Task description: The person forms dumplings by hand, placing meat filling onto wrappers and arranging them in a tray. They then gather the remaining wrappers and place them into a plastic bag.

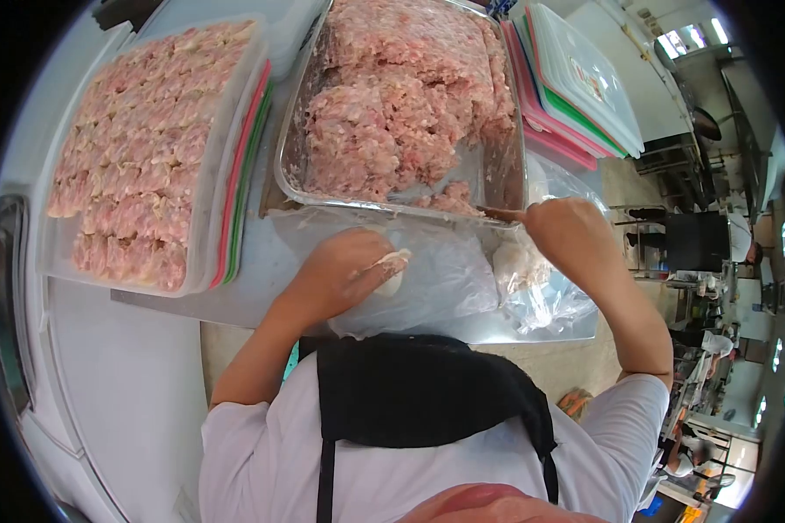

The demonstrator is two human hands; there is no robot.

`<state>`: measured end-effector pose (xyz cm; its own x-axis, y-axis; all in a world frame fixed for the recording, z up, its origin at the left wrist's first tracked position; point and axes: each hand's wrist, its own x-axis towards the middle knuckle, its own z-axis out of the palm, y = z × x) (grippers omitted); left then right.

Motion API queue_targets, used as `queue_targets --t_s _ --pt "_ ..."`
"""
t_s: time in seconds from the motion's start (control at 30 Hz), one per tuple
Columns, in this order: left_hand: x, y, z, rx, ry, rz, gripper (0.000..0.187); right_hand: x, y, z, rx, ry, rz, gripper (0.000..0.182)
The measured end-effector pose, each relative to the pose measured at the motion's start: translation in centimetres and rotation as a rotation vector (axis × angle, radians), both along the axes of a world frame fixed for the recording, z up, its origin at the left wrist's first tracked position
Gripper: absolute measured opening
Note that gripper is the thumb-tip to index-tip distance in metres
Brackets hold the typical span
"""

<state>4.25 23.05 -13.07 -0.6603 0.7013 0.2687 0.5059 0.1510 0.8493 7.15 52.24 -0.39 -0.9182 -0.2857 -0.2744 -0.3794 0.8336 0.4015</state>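
Your left hand (347, 272), lower middle of the frame, is curled nearly closed around a pale, thin, soft wrapper (392, 283); one edge shows at the fingertips, the rest sags under the palm. Whether it has filling inside, cannot tell. Your right hand (567, 228), right of centre, grips a slim brown tool (501, 214) in a narrow, closed hold; the tool crosses the near wall of the shiny metal tray (392, 207), its tip beside a small loose clump of pink minced meat (452, 199). The main mass of mince (392, 96) is in that tray, upper middle of the frame, heaped at the far end and left, with bare metal at the near right. Step in hand, my reading: you're gathering a portion with the tool while the wrapper is held ready. Next move calls for a tool lift high enough to clear the rim, and the wrapper opened flat on the palm; too big a load could spill over its edge. Upper left: translucent plastic box (131, 283) with tight rows of pale pink filled pieces (148, 131), atop pink and green lids (242, 209). Clear plastic bag (440, 270) spread on the grey metal tabletop (275, 248) below the tray; a colourful lid stack (584, 74) sits upper right.
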Motion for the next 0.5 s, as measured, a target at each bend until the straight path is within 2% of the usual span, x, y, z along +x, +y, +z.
queue_targets --t_s 0.07,0.17,0.27,0.33,0.4,0.5 --pt "0.1 0.0 -0.6 -0.006 0.031 0.027 0.019 0.4 -0.8 -0.1 -0.071 0.016 0.032 0.033" --pt "0.1 0.3 -1.1 0.051 0.038 0.048 0.024 -0.1 -0.1 0.9 -0.003 0.034 0.029 0.02" --pt "0.2 0.4 -0.8 0.068 0.026 0.007 0.028 -1.0 1.0 2.6 0.048 0.099 -0.079 0.028" --pt "0.0 0.6 -0.3 0.016 -0.005 -0.058 0.029 -1.8 2.2 0.7 -0.024 0.155 -0.046 0.03" --pt "0.1 1.5 -0.3 0.057 0.072 -0.032 0.029 -2.1 3.3 -2.9 -0.073 0.156 0.011 0.03" --pt "-0.2 1.9 0.2 0.096 0.186 0.013 0.028 -0.8 1.0 -1.5 -0.134 0.138 0.041 0.03"
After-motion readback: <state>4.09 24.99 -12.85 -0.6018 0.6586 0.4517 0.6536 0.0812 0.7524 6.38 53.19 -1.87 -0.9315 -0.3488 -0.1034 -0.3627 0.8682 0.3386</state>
